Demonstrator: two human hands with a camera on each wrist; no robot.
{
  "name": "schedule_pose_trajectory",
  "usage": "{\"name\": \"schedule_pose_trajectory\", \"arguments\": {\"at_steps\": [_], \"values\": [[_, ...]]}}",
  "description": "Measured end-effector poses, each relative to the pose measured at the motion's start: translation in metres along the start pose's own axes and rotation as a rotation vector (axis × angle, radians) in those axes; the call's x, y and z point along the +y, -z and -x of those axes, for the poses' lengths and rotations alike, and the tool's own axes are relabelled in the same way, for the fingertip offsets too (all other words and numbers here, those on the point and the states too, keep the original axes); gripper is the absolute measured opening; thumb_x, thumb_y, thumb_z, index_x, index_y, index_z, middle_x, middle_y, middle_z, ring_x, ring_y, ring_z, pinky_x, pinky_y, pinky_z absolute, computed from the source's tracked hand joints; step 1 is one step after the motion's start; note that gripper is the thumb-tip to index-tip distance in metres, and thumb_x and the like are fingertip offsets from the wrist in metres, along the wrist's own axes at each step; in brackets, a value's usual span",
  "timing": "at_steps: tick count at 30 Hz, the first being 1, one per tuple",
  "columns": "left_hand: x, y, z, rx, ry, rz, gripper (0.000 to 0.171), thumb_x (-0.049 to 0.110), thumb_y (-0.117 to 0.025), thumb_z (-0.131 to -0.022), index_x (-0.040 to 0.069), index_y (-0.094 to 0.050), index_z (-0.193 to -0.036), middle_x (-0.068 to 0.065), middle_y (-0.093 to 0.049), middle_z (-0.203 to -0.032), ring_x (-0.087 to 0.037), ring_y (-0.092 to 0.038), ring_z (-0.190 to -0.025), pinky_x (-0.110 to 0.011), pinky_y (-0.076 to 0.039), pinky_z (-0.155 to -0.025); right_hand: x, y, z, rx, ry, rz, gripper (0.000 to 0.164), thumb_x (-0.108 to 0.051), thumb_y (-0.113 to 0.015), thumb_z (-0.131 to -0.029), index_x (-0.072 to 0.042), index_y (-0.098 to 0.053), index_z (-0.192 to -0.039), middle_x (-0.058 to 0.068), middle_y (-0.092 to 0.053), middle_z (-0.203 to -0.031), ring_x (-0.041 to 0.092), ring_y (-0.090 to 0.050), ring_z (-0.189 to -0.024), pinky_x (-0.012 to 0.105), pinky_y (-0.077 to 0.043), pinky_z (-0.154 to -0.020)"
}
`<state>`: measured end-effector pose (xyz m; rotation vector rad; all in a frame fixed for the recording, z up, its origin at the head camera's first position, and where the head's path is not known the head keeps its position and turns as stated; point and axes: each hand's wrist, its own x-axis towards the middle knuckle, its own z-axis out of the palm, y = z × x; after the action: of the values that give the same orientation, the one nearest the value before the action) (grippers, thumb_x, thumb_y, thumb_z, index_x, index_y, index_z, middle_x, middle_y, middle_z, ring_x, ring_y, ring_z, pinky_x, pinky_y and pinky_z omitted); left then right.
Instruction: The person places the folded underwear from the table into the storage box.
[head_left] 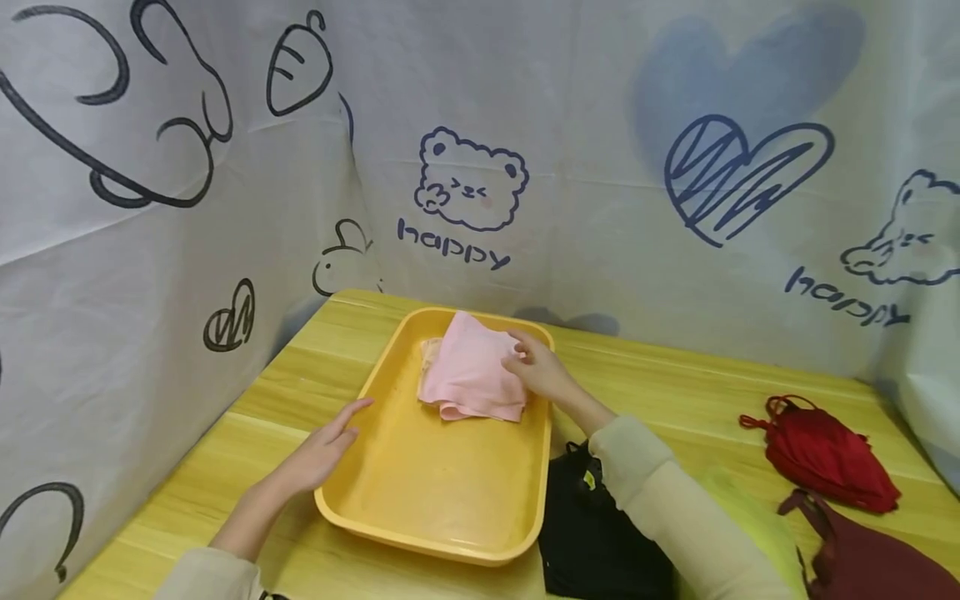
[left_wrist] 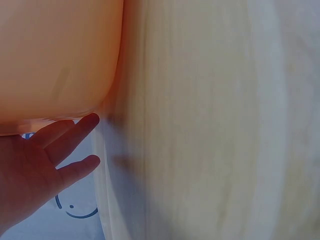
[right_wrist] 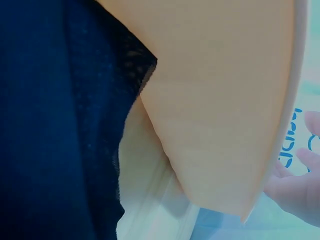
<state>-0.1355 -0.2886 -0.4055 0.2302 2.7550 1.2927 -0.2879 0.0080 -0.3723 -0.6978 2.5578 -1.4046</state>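
Note:
A yellow plastic tray [head_left: 431, 487] lies on the table, its long sides running away from me. In its far half is a folded pink cloth [head_left: 472, 367], with a beige patterned cloth [head_left: 427, 354] peeking out at its left. My right hand [head_left: 543, 371] reaches over the tray's right rim, its slightly bent, parted fingers at the pink cloth's right edge. At the left rim is my left hand [head_left: 322, 454], fingers straight and spread. The left wrist view shows that hand [left_wrist: 45, 165] beside the tray's outer wall [left_wrist: 55, 65], palm empty.
Right of the tray lies a black cloth item [head_left: 592, 533], partly under my right sleeve. Farther right are a red drawstring pouch [head_left: 828, 454], a maroon fabric item [head_left: 877, 550] and a yellow-green piece [head_left: 750, 517]. White sheets with drawings [head_left: 585, 208] hang behind and at the left.

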Motion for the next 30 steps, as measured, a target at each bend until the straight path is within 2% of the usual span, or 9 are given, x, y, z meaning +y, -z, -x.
{"name": "schedule_pose_trajectory", "arguments": {"at_steps": [5, 15, 30], "values": [[0.000, -0.001, -0.001, -0.002, -0.004, -0.001, 0.045, 0.013, -0.029, -0.100, 0.006, -0.021, -0.143, -0.029, -0.020, -0.145, -0.051, -0.024, -0.127, -0.063, -0.025, -0.099, -0.002, 0.005, 0.009, 0.006, -0.040, -0.066, 0.051, -0.013, -0.051, -0.092, 0.000, -0.034, -0.138, 0.030, -0.044, -0.127, 0.044, -0.048, -0.112, 0.047, -0.043, -0.093], [0.000, -0.001, 0.000, 0.000, -0.006, -0.004, 0.045, 0.014, -0.029, -0.100, 0.005, -0.021, -0.143, -0.029, -0.020, -0.145, -0.051, -0.024, -0.127, -0.063, -0.025, -0.098, 0.002, 0.025, 0.026, -0.004, -0.043, -0.205, 0.050, -0.011, -0.047, -0.095, -0.001, -0.029, -0.140, 0.029, -0.039, -0.129, 0.042, -0.047, -0.110, 0.050, -0.044, -0.089], [0.002, -0.001, 0.000, 0.003, -0.004, -0.013, 0.044, 0.014, -0.028, -0.100, 0.004, -0.021, -0.143, -0.030, -0.020, -0.144, -0.052, -0.025, -0.126, -0.063, -0.025, -0.098, 0.035, 0.059, 0.048, 0.009, -0.078, -0.273, 0.056, -0.014, -0.048, -0.095, -0.006, -0.023, -0.144, 0.028, -0.038, -0.132, 0.045, -0.046, -0.113, 0.053, -0.040, -0.094]]}}
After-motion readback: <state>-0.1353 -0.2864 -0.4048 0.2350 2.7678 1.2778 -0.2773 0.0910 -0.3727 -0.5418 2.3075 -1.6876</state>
